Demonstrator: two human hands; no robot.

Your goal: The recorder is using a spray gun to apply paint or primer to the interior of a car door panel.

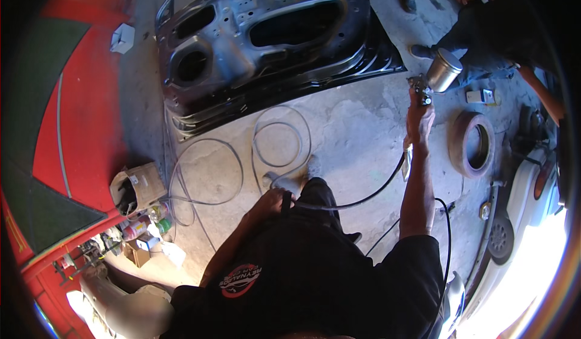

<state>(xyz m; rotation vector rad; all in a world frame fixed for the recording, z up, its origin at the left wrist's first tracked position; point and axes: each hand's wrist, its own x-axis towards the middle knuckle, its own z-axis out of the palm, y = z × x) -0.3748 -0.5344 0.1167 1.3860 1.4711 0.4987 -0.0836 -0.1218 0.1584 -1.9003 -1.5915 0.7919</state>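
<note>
Currently grasping the spray gun (442, 74) in the right hand (419, 118), holding it out right of the metal car door (233, 45); clasping the dark hose (334, 207) in the left hand (273, 200).

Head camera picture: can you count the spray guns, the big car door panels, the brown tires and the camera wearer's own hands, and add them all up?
Spray gun: 1
Big car door panel: 1
Brown tire: 1
Own hands: 2 (left hand, right hand)
Total: 5
</note>
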